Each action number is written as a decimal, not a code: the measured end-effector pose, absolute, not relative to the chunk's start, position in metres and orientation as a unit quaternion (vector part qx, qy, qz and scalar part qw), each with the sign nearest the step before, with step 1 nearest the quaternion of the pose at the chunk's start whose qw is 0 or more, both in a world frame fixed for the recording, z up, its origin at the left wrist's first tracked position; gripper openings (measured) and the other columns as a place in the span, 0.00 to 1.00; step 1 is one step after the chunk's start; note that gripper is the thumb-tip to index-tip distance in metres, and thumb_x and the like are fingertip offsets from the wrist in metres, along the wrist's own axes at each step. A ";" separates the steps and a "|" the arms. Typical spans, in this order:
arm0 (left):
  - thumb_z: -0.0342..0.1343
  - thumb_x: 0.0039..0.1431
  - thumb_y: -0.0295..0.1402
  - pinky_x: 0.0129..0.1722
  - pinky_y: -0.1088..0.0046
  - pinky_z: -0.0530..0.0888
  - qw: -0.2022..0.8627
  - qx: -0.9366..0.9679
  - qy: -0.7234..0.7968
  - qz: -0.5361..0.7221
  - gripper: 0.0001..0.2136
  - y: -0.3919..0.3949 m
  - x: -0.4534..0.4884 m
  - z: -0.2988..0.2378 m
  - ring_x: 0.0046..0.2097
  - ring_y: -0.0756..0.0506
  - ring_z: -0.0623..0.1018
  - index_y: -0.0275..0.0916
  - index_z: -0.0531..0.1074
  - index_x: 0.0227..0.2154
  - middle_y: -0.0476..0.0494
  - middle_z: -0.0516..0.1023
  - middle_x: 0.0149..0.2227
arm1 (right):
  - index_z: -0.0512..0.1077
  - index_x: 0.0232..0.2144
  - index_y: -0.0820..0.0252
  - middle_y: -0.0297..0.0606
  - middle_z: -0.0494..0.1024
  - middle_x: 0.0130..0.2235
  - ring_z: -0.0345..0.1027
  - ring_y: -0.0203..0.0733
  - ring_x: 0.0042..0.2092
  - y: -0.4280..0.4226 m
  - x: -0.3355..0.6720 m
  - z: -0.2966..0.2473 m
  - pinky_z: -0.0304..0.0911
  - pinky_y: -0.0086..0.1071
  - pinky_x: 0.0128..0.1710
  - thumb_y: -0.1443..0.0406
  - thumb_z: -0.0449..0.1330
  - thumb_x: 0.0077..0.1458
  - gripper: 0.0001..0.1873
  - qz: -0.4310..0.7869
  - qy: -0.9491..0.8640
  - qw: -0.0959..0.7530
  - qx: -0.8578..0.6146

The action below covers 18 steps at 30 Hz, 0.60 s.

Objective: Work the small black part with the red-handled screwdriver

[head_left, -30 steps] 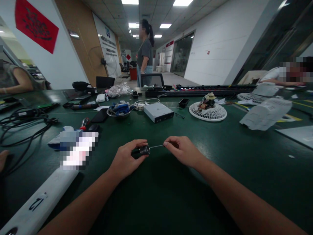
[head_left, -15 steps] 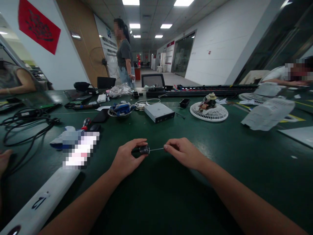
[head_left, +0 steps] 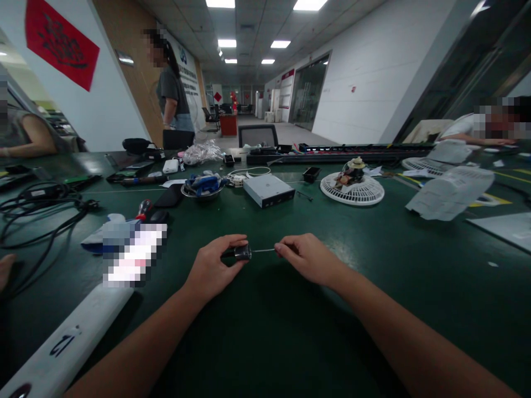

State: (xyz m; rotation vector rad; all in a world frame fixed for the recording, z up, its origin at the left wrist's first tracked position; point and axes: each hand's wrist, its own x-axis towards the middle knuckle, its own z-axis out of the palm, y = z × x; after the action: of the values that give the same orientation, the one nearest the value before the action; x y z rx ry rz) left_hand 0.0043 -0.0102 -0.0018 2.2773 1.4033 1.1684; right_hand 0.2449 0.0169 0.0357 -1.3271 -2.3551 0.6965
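Observation:
My left hand (head_left: 209,271) is closed around a small black cylinder (head_left: 243,252) with a shiny end that faces right. Its thumb and fingers grip the cylinder from both sides. From that end a thin, pale rod or wire (head_left: 264,250) runs across to my right hand (head_left: 309,258), which pinches its other end between thumb and fingertips. Whether the rod enters the cylinder or only touches it, I cannot tell. Both hands are held over the dark green table (head_left: 269,331).
Ahead lie a grey optical drive (head_left: 267,190), a metal bowl (head_left: 203,195) of blue items and a white fan grille (head_left: 352,194). White plastic housing (head_left: 452,193) is at right. Left are a long white bar (head_left: 70,342), a screwdriver (head_left: 143,209) and black cables (head_left: 53,202).
The standing person in the background has moved left. The view has shifted slightly. My hands keep their grips on the cylinder and the thin rod, with little visible movement.

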 end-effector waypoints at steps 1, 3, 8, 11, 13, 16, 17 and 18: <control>0.64 0.51 0.27 0.50 0.61 0.75 0.113 0.775 0.478 0.397 0.21 -0.010 0.004 -0.002 0.47 0.44 0.79 0.42 0.71 0.49 0.46 0.80 0.44 | 0.74 0.28 0.62 0.32 0.69 0.22 0.59 0.33 0.23 0.017 0.245 0.035 0.48 0.29 0.24 0.57 0.49 0.63 0.20 0.254 -0.834 0.166 -0.460; 0.64 0.50 0.27 0.50 0.61 0.75 0.117 0.772 0.480 0.400 0.21 -0.010 0.004 -0.001 0.46 0.44 0.79 0.42 0.71 0.49 0.46 0.80 0.44 | 0.75 0.29 0.61 0.32 0.68 0.22 0.59 0.33 0.23 0.018 0.244 0.035 0.48 0.29 0.24 0.57 0.49 0.64 0.20 0.272 -0.833 0.173 -0.449; 0.64 0.51 0.27 0.49 0.61 0.76 0.114 0.769 0.484 0.401 0.20 -0.011 0.005 0.000 0.45 0.43 0.80 0.42 0.71 0.48 0.45 0.80 0.44 | 0.75 0.29 0.62 0.33 0.70 0.22 0.60 0.34 0.24 0.018 0.243 0.034 0.48 0.30 0.25 0.58 0.49 0.63 0.20 0.238 -0.829 0.181 -0.472; 0.64 0.50 0.27 0.50 0.61 0.76 0.108 0.770 0.481 0.405 0.20 -0.010 0.004 -0.001 0.46 0.44 0.80 0.42 0.72 0.47 0.46 0.80 0.44 | 0.75 0.27 0.61 0.32 0.68 0.21 0.59 0.33 0.23 0.018 0.243 0.034 0.48 0.29 0.24 0.57 0.48 0.64 0.22 0.265 -0.834 0.160 -0.457; 0.64 0.50 0.27 0.49 0.62 0.76 0.108 0.768 0.482 0.408 0.20 -0.010 0.004 -0.001 0.46 0.44 0.80 0.42 0.71 0.48 0.46 0.80 0.45 | 0.75 0.29 0.61 0.31 0.67 0.21 0.59 0.33 0.23 0.018 0.244 0.035 0.48 0.29 0.24 0.56 0.48 0.64 0.22 0.280 -0.825 0.171 -0.460; 0.64 0.50 0.27 0.50 0.62 0.75 0.104 0.769 0.484 0.405 0.20 -0.010 0.004 -0.001 0.46 0.44 0.80 0.43 0.71 0.48 0.46 0.80 0.44 | 0.76 0.28 0.62 0.32 0.67 0.21 0.59 0.33 0.23 0.018 0.243 0.035 0.47 0.30 0.24 0.56 0.48 0.64 0.22 0.270 -0.818 0.168 -0.479; 0.64 0.50 0.26 0.51 0.61 0.75 0.103 0.771 0.483 0.402 0.20 -0.010 0.004 -0.001 0.46 0.44 0.79 0.43 0.71 0.48 0.46 0.80 0.44 | 0.75 0.27 0.62 0.32 0.68 0.20 0.59 0.33 0.22 0.018 0.243 0.035 0.47 0.30 0.24 0.56 0.49 0.63 0.23 0.271 -0.819 0.160 -0.479; 0.64 0.50 0.26 0.51 0.61 0.75 0.103 0.771 0.484 0.401 0.20 -0.010 0.004 -0.001 0.46 0.44 0.79 0.43 0.72 0.48 0.46 0.80 0.44 | 0.75 0.27 0.62 0.32 0.68 0.21 0.59 0.33 0.22 0.018 0.243 0.034 0.47 0.30 0.24 0.55 0.49 0.63 0.23 0.280 -0.820 0.154 -0.475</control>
State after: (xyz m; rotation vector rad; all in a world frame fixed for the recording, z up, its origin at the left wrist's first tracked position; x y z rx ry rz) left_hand 0.0038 -0.0100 -0.0009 2.2745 1.4287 1.1846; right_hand 0.2432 0.0176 0.0344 -1.3618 -2.3515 0.8018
